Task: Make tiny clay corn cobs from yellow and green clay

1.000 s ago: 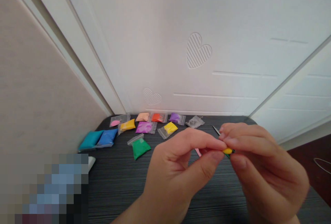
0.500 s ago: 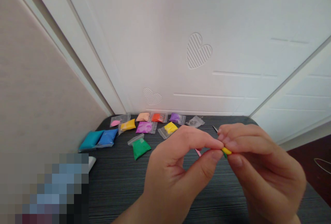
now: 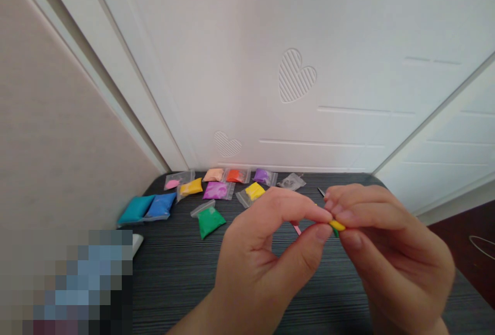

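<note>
Between my two hands is a small piece of yellow modelling clay (image 3: pixel 337 225), with a bit of green clay (image 3: pixel 336 233) showing just under it. My left hand (image 3: pixel 263 252) pinches its left end between thumb and forefinger. From the other side, the thumb and forefinger of my right hand (image 3: pixel 398 252) close on the same piece. The fingertips hide most of its shape. Behind my left hand, a thin pink strip (image 3: pixel 297 230) shows partly on the table. A pointed metal tip (image 3: pixel 321 191) sticks out beyond my right fingers.
Bags of coloured clay lie along the back of the dark table (image 3: pixel 170 263), among them a green bag (image 3: pixel 211 221), a yellow bag (image 3: pixel 255 191) and a blue bag (image 3: pixel 160 206). A crumpled clear bag (image 3: pixel 293 182) lies right of them. A white panel (image 3: pixel 247 67) rises behind.
Both hands stay almost in place, still pinching the yellow clay. The piece and my right hand have shifted very slightly left.
</note>
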Demonstrator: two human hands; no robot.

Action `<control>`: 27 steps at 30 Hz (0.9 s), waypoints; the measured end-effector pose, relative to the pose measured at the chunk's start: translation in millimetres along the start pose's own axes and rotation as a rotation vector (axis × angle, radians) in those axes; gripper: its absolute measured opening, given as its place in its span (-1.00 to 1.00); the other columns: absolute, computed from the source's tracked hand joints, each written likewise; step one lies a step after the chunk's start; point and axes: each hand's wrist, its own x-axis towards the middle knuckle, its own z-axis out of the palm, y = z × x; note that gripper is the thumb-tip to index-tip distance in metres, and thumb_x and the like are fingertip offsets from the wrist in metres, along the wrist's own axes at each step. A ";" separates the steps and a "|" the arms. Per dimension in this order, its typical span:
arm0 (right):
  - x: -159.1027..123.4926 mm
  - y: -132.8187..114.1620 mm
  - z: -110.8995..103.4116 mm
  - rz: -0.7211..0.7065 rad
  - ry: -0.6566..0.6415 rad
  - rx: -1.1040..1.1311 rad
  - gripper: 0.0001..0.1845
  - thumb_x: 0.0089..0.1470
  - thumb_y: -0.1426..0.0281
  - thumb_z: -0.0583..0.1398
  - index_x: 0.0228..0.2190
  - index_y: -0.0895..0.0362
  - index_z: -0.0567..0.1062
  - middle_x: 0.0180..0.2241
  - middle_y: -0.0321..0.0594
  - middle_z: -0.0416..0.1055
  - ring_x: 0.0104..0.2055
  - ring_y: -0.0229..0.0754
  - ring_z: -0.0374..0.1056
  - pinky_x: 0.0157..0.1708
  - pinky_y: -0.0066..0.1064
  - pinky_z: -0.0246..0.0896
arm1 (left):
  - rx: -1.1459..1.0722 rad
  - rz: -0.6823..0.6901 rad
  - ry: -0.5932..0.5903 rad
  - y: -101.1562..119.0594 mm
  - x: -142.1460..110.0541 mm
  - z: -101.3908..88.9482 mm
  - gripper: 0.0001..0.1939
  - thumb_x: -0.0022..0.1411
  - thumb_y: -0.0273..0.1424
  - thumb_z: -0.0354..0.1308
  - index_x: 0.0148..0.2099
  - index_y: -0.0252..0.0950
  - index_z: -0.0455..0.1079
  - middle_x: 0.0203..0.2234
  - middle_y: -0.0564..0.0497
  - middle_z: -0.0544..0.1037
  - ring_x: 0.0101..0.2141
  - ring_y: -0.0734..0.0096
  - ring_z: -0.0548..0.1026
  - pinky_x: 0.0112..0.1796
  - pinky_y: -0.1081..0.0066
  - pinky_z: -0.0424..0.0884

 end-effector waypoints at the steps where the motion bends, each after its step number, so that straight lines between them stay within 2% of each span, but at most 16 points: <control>1: -0.1 0.1 0.0 0.003 0.000 0.003 -0.78 -0.13 0.63 0.18 -0.37 0.17 0.47 -0.40 -0.24 0.40 -0.29 -0.17 0.31 -0.13 -0.18 0.18 | -0.002 -0.004 0.002 -0.4 -0.2 0.1 -0.80 0.08 -0.57 0.11 -0.25 -0.18 0.39 -0.39 0.10 0.47 -0.32 0.51 0.41 -0.27 0.51 0.35; 18: 0.2 1.4 1.6 0.021 0.013 -0.036 -0.81 -0.10 0.56 0.18 -0.37 0.11 0.48 -0.42 -0.26 0.40 -0.30 -0.17 0.32 -0.13 -0.17 0.20 | -0.013 0.003 -0.015 0.0 -3.3 -1.5 -0.81 0.09 -0.57 0.11 -0.26 -0.19 0.39 -0.41 0.10 0.47 -0.31 0.50 0.41 -0.25 0.50 0.33; 22: 0.9 2.9 0.0 0.025 0.006 -0.008 -0.80 -0.10 0.59 0.18 -0.37 0.13 0.47 -0.41 -0.26 0.40 -0.29 -0.18 0.31 -0.12 -0.18 0.19 | -0.072 -0.111 -0.015 -1.5 -3.1 -2.1 -0.86 0.12 -0.49 0.10 -0.26 -0.17 0.41 -0.38 0.09 0.48 -0.29 0.48 0.40 -0.25 0.49 0.32; 27: 1.4 3.3 -2.3 0.013 -0.021 -0.025 -0.80 -0.11 0.59 0.19 -0.37 0.14 0.47 -0.41 -0.25 0.40 -0.29 -0.18 0.31 -0.12 -0.18 0.19 | -0.230 -0.222 -0.064 -5.4 -0.2 -3.6 -0.91 0.13 -0.42 0.10 -0.30 -0.21 0.43 -0.42 0.08 0.49 -0.36 0.49 0.40 -0.28 0.46 0.33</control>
